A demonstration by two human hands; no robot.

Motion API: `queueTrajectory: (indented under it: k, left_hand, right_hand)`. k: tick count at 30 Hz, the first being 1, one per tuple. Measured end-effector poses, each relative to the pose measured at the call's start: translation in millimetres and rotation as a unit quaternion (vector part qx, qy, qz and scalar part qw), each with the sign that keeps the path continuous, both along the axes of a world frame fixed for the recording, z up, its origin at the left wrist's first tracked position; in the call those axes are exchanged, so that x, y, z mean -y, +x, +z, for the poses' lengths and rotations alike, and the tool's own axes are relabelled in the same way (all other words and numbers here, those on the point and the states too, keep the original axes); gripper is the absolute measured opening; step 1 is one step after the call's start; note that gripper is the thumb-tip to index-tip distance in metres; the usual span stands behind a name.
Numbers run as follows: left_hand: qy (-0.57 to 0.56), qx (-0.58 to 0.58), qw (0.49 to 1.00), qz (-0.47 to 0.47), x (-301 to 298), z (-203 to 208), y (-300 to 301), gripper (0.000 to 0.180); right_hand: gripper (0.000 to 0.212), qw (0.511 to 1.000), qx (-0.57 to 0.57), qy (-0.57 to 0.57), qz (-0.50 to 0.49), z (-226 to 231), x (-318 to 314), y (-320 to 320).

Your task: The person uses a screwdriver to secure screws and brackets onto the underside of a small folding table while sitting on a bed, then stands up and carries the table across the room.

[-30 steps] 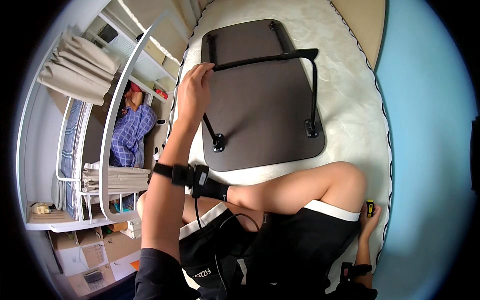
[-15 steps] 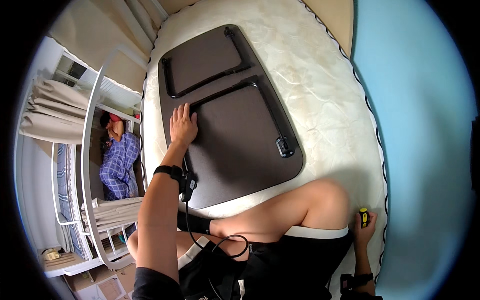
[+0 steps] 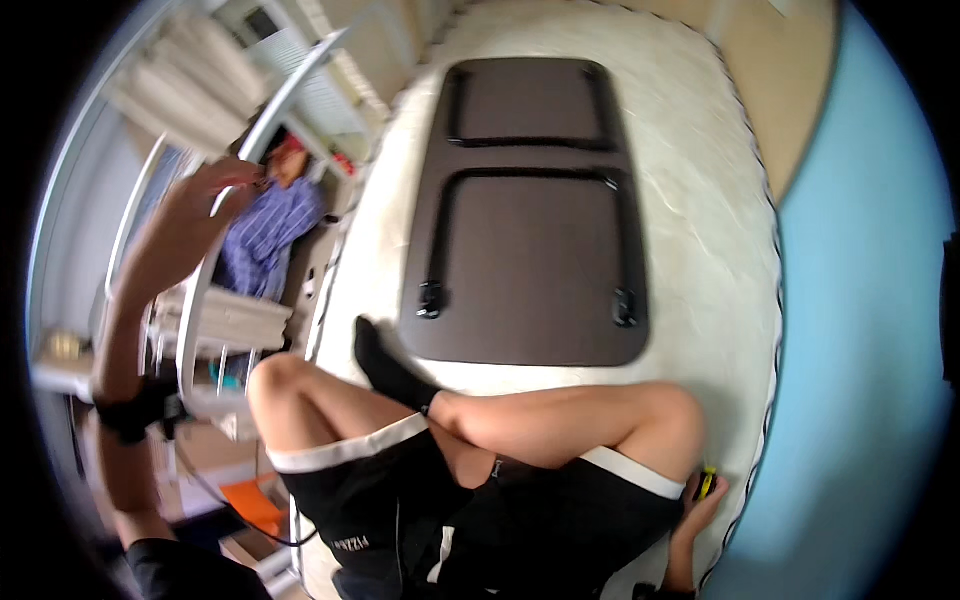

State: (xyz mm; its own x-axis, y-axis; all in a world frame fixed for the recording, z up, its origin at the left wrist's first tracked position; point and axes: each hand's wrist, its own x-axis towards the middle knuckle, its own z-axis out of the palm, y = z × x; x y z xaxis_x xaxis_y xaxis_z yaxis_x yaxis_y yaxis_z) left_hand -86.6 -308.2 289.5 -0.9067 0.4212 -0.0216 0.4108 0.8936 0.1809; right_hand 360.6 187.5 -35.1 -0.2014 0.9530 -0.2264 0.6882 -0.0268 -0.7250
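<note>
My left hand (image 3: 200,220) is raised in the air on the left, in front of the white bed rail. It is blurred, with fingers loosely stretched and nothing visible in them. A dark brown folding table (image 3: 535,245) lies underside up on the mattress, its black metal legs (image 3: 530,173) folded flat. Neither hand touches it. By my right knee, low at the mattress edge, my right hand (image 3: 700,510) is closed round a small yellow-and-black tool (image 3: 708,484); its kind is unclear and its lower part is hidden in the palm.
The cream mattress (image 3: 700,290) runs along a light blue wall (image 3: 850,300) on the right. A white rail (image 3: 195,330) borders the left side. Past it, lower down, another person (image 3: 275,225) lies on a bunk. My crossed legs (image 3: 560,425) fill the near part of the mattress.
My left hand has left the folding table and swung up to the left. The table now appears straighter in view and farther right. My right hand still grips the yellow-and-black tool.
</note>
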Motion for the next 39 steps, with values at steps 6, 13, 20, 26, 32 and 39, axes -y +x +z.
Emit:
queueTrajectory:
  k: [6,13,20,26,32,39]
  left_hand:
    - [-0.024,0.017,0.904,0.426,153.1,101.0,304.1,0.026]
    - [0.144,0.198,0.709,0.661,179.1,-103.4,640.7,0.048]
    - [-0.096,0.393,0.728,0.554,-30.0,-339.8,818.7,0.106]
    - [-0.345,-0.007,0.798,0.494,-31.7,-378.8,799.1,0.080]
    - [-0.080,0.144,0.784,0.599,-20.8,-346.0,778.0,0.074]
    - [0.069,0.215,0.708,0.669,-40.4,-320.9,790.9,0.067]
  right_hand:
    - [0.039,0.913,-0.119,0.002,0.391,-23.6,35.2,-36.6]
    - [0.039,0.829,-0.076,0.003,0.554,-6.8,103.7,-125.6]
    - [0.041,0.749,-0.057,0.030,0.660,-11.1,129.3,-146.7]
    - [0.042,0.723,-0.061,0.069,0.684,-10.7,137.5,-162.0]
    - [0.044,0.701,-0.061,0.086,0.705,-11.6,143.0,-159.1]
    - [0.047,0.700,-0.050,0.103,0.705,-9.6,138.6,-158.0]
